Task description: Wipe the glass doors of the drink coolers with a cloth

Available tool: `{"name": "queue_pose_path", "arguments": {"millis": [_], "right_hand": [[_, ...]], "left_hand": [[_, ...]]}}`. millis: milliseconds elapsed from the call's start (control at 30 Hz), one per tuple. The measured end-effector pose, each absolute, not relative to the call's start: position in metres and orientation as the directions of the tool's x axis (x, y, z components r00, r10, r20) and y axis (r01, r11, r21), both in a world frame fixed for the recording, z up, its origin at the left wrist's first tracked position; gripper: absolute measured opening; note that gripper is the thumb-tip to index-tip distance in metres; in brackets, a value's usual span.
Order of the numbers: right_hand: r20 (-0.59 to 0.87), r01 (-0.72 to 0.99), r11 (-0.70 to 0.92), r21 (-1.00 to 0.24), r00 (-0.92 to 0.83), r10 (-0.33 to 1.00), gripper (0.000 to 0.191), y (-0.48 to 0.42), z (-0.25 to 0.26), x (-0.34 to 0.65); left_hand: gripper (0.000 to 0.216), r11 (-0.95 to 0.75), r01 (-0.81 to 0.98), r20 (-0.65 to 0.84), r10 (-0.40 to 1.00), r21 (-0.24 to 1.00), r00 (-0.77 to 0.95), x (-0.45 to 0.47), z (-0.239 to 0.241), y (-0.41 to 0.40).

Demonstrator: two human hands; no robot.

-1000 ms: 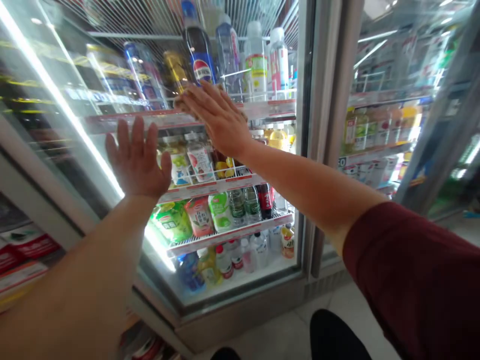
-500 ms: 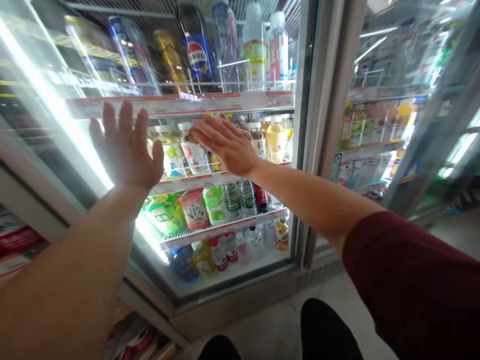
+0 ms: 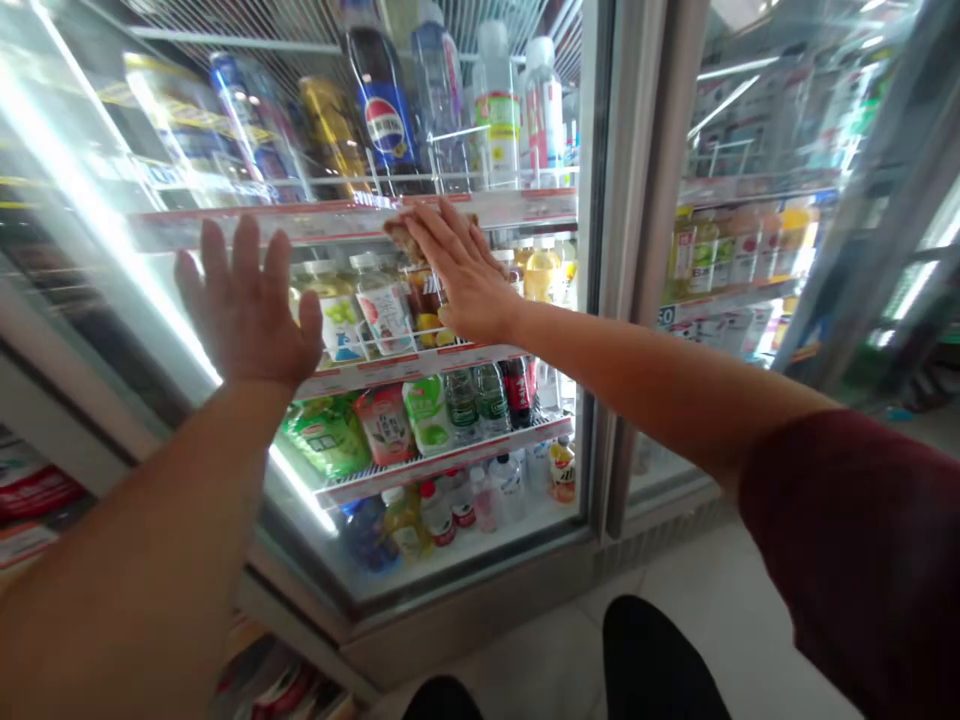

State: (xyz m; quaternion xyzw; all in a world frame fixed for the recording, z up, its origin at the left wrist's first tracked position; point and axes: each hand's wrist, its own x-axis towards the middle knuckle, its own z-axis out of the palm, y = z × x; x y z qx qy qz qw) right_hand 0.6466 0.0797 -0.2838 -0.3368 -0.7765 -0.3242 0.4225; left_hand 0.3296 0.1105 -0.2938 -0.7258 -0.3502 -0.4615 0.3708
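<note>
Head view: right hand [image 3: 469,285] lies flat over a crumpled brown cloth [image 3: 401,235] at the glass door [image 3: 480,568] of a drinks cooler, level with the second shelf; fingers extended, close together on top of the cloth. Whether the thumb clamps it cannot be told, the underside being hidden. Left hand [image 3: 251,305]: fingers spread apart, palm toward the glass, nothing held. Labels: the dark cola bottle [image 3: 382,120] on the top shelf bears a round red, white and blue Pepsi emblem with white characters across it; small print elsewhere is too blurred to read. Beside it, a slim gold can [image 3: 334,130], glossy metal, and a blue can [image 3: 244,115], both leaning in the wide-angle view. Behind the glass below the hands: a soft green pouch [image 3: 326,437], a pink-red pouch [image 3: 385,423] with white characters, a green-and-white pouch [image 3: 426,412], then ribbed clear bottles [image 3: 476,398] with dark green labels. White shelf strips [image 3: 360,375] carry red-edged tags. Door upright [image 3: 637,200]: smooth grey, metallic. Sleeve [image 3: 847,540] on the right arm: plain maroon fabric.
</note>
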Motion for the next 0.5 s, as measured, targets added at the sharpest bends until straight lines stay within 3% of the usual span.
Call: {"name": "queue_pose_path", "arguments": {"millis": [233, 400, 500], "right_hand": [[0.596, 0.682, 0.616, 0.393, -0.699, 0.394, 0.1, 0.066, -0.258, 0.681], [0.407, 0.629, 0.536, 0.564, -0.776, 0.483, 0.06, 0.024, -0.264, 0.694], [0.411, 0.643, 0.51, 0.571, -0.762, 0.501, 0.055, 0.014, -0.274, 0.697]], "left_hand": [[0.086, -0.469, 0.86, 0.926, 0.194, -0.202, 0.323, 0.331, -0.292, 0.11], [0.088, -0.468, 0.861, 0.921, 0.21, -0.2, 0.329, 0.33, -0.291, 0.113], [0.087, -0.475, 0.855, 0.926, 0.185, -0.208, 0.328, 0.329, -0.292, 0.114]]}}
